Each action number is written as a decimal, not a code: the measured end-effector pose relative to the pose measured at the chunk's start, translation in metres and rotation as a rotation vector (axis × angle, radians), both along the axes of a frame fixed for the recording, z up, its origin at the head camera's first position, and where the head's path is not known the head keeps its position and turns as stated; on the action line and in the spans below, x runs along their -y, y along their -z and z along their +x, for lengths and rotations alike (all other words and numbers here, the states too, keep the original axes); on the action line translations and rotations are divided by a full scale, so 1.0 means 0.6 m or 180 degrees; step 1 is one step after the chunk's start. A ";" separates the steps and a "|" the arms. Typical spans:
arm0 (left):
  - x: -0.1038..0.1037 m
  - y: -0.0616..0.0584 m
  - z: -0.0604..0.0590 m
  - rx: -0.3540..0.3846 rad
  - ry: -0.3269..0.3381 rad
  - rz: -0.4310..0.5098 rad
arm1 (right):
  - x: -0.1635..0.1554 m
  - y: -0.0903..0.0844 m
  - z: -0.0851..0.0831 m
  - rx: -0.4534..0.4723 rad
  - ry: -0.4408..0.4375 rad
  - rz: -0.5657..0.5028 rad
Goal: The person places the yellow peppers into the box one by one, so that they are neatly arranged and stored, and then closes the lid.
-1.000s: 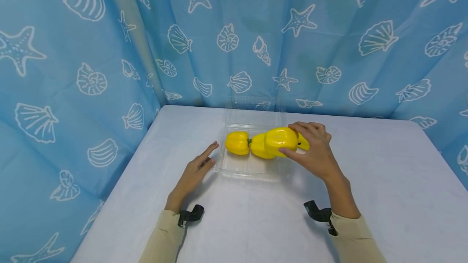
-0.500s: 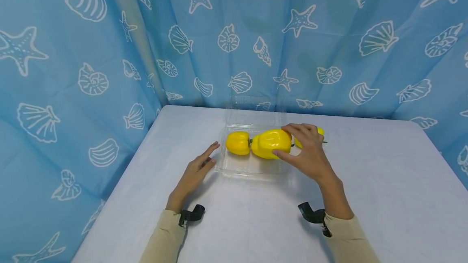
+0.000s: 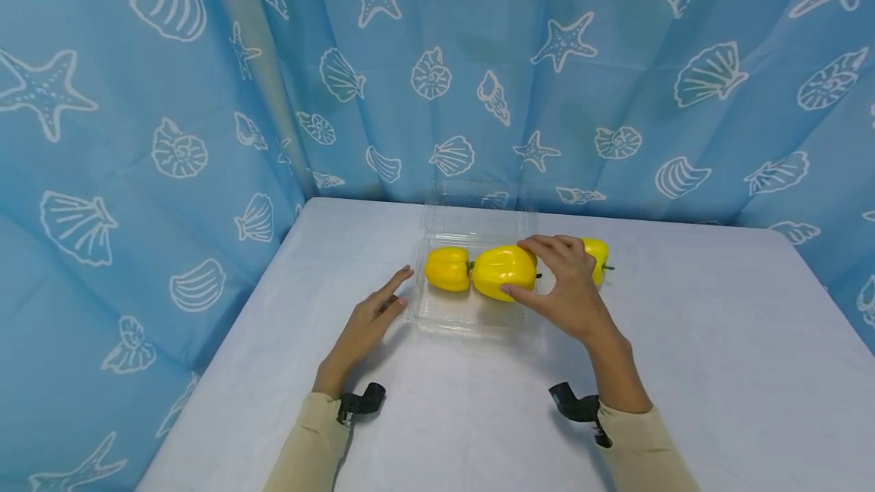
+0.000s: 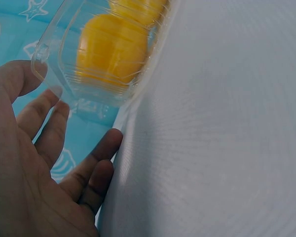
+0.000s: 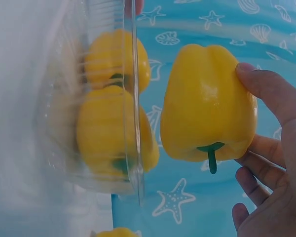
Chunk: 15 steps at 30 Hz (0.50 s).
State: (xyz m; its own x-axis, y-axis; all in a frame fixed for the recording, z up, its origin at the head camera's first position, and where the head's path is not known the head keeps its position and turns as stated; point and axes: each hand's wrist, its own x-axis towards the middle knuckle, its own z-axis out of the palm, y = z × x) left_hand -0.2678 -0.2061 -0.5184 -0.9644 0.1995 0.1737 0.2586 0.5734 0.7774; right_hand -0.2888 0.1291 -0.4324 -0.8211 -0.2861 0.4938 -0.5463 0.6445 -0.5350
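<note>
My right hand (image 3: 573, 291) pinches a yellow bell pepper (image 3: 504, 273) between thumb and fingers, above a clear plastic clamshell container (image 3: 472, 320). The right wrist view shows this held bell pepper (image 5: 209, 103) just over the rim, its green stem toward the wrist side. Two more yellow peppers lie inside: one at the left (image 3: 447, 269), and a second (image 5: 111, 126) hidden beneath the held one in the head view. My left hand (image 3: 365, 325) has its fingers loosely extended, fingertips right at the container's left rim (image 4: 39, 54).
Another yellow bell pepper (image 3: 597, 255) lies on the white-covered table (image 3: 718, 340), right of the container and partly behind my right hand. The container's transparent lid (image 3: 478, 211) stands raised at the back, before a blue seashell curtain (image 3: 383, 97).
My right hand has carried the held bell pepper leftward over the container, covering the pepper under it. The pepper on the right now shows beyond the hand. My left hand stays at the rim.
</note>
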 end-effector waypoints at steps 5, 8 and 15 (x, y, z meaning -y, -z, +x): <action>0.000 -0.001 -0.001 0.0039 0.0009 0.0050 | 0.010 0.000 0.000 0.0045 -0.0064 -0.0008; 0.000 -0.002 0.001 0.0057 0.0012 0.0065 | 0.015 0.002 0.001 0.0052 -0.0101 -0.0035; -0.002 -0.001 0.001 0.0082 -0.0035 0.0027 | 0.024 0.003 0.000 0.0054 -0.0127 -0.0031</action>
State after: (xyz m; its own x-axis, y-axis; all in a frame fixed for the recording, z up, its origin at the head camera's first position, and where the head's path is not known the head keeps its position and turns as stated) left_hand -0.2674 -0.2052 -0.5176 -0.9707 0.1876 0.1503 0.2322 0.5694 0.7886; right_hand -0.2890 0.1149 -0.4344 -0.8175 -0.3140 0.4828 -0.5622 0.6171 -0.5506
